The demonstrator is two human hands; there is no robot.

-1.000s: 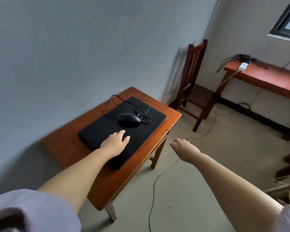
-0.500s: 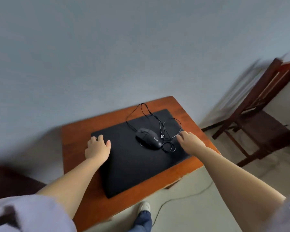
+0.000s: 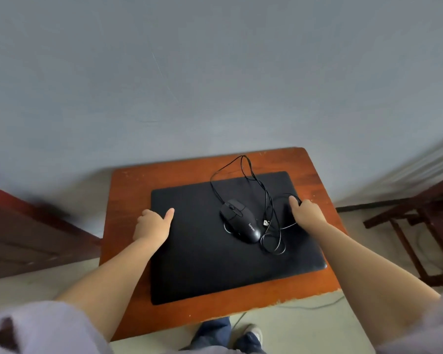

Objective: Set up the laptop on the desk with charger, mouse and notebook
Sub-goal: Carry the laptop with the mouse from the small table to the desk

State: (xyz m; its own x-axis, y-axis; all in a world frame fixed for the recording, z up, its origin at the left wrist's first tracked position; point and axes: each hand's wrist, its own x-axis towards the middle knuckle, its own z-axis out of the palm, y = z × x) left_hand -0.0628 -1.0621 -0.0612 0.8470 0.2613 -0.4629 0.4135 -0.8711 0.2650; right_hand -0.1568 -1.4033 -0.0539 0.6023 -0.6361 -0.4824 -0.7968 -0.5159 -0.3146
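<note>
Laptop (image 3: 215, 251): I saw it closed and flat on the bench (image 3: 128, 226), its long axis running left to right ahead of me.
Mouse (image 3: 242, 223): it sat on the lid, right of the lid's centre, its cable (image 3: 253, 180) looped loosely toward the lid's far edge.
Left hand (image 3: 152, 223): it gripped the lid's left edge, thumb on top.
Right hand (image 3: 306, 210): at the lid's right edge, fingers curled; nearer the mouse.
In the way: I judged the mouse must come off before the lid opens.
Charger, notebook: I saw neither.
</note>
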